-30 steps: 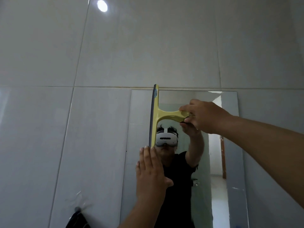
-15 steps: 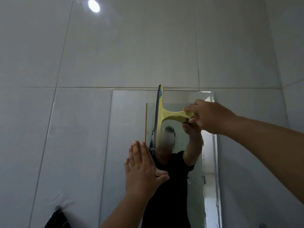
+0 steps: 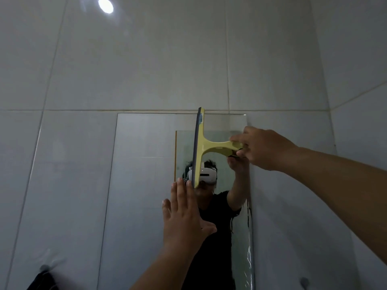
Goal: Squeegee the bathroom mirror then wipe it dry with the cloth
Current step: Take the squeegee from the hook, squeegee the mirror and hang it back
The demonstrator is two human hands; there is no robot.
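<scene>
Squeegee (image 3: pixel 200 147) pass underway: my right hand (image 3: pixel 265 147) grips its handle, blade upright at mirror (image 3: pixel 146 174) top edge; left hand (image 3: pixel 184 220) open, flat. Next, I judge, a steady sideways pull.

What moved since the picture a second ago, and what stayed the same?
The camera view swung right, so the mirror sits further left in the picture. The yellow squeegee stayed upright at the mirror's top edge, gripped by the right hand. The left hand stayed open and flat below the blade. Nothing was picked up or let go.
</scene>
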